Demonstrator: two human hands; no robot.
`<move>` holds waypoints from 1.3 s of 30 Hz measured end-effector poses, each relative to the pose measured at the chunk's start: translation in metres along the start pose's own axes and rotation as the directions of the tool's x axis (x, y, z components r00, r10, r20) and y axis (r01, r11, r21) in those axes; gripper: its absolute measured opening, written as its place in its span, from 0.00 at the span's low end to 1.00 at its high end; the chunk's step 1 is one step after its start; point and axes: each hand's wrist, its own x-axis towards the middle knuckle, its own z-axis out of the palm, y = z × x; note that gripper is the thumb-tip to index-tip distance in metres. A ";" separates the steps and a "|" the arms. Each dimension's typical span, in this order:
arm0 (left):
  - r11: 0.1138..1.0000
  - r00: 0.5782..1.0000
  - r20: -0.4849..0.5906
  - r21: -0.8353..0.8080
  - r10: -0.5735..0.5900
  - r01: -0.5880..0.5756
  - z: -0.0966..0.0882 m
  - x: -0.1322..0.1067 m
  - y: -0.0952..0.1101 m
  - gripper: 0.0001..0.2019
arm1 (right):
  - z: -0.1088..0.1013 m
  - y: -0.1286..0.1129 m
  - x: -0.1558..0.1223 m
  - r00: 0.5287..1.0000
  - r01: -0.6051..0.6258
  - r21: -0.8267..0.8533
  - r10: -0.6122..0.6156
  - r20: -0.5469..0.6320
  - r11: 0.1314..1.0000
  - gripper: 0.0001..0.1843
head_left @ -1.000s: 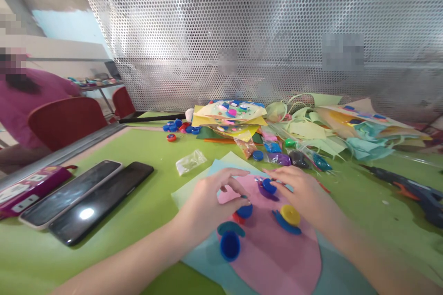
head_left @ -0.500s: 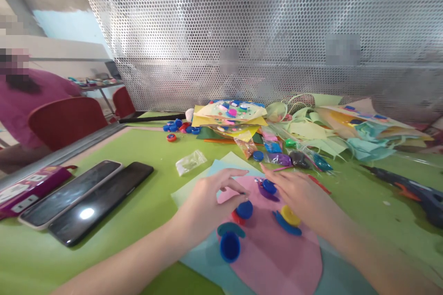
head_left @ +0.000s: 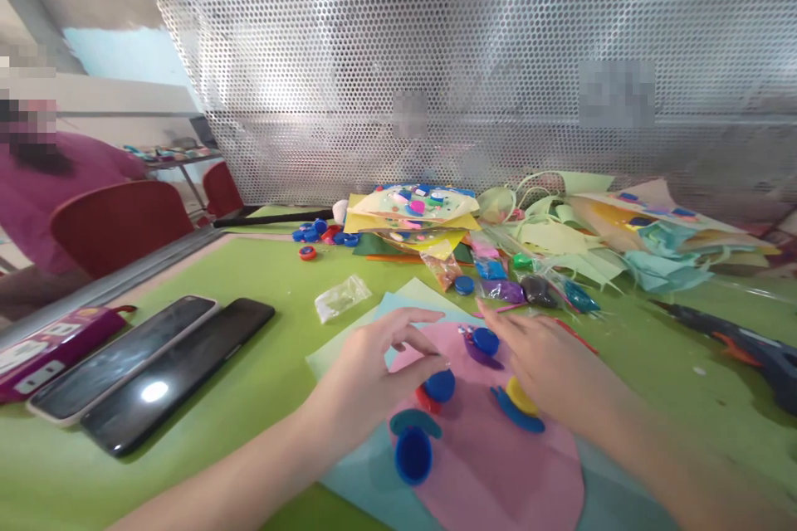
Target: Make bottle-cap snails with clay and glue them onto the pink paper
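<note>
A pink paper oval [head_left: 498, 465] lies on a light blue sheet [head_left: 367, 473] on the green table [head_left: 261, 382]. Several bottle caps sit on the pink paper: a blue cap over a red piece [head_left: 439, 386], a blue cap on a purple shape [head_left: 485, 341], a yellow cap on a blue shape [head_left: 520, 398], and a blue cap near a teal shape [head_left: 413, 455]. My left hand [head_left: 374, 365] hovers with fingers apart, its fingertips just beside the blue-and-red cap. My right hand [head_left: 548, 361] rests flat on the paper between the purple-based cap and the yellow cap.
Two phones [head_left: 155, 369] and a purple case [head_left: 50, 348] lie at the left. Piles of coloured paper [head_left: 411, 216], small bags [head_left: 498, 278] and loose caps [head_left: 324, 232] crowd the back by a perforated metal screen [head_left: 473, 75]. A glue gun [head_left: 740, 344] lies right. A person in magenta sits far left.
My right hand has let go of the blue cap on the purple shape and flattened beside it. My left hand has barely moved. The view has tilted slightly.
</note>
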 end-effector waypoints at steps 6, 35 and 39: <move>1.000 1.000 0.003 0.029 -0.007 0.007 -0.001 -0.001 0.002 0.13 | 0.002 0.002 0.000 0.999 -0.026 -0.032 0.027 0.029 0.999 0.37; 0.996 1.000 0.001 0.091 0.017 -0.017 -0.002 -0.003 0.005 0.13 | 0.008 0.006 -0.002 0.998 0.022 0.010 -0.021 -0.060 1.000 0.34; 0.996 1.000 0.005 0.084 -0.007 0.007 -0.003 -0.003 0.007 0.14 | 0.017 0.013 -0.002 0.989 0.041 0.032 -0.036 -0.146 0.999 0.31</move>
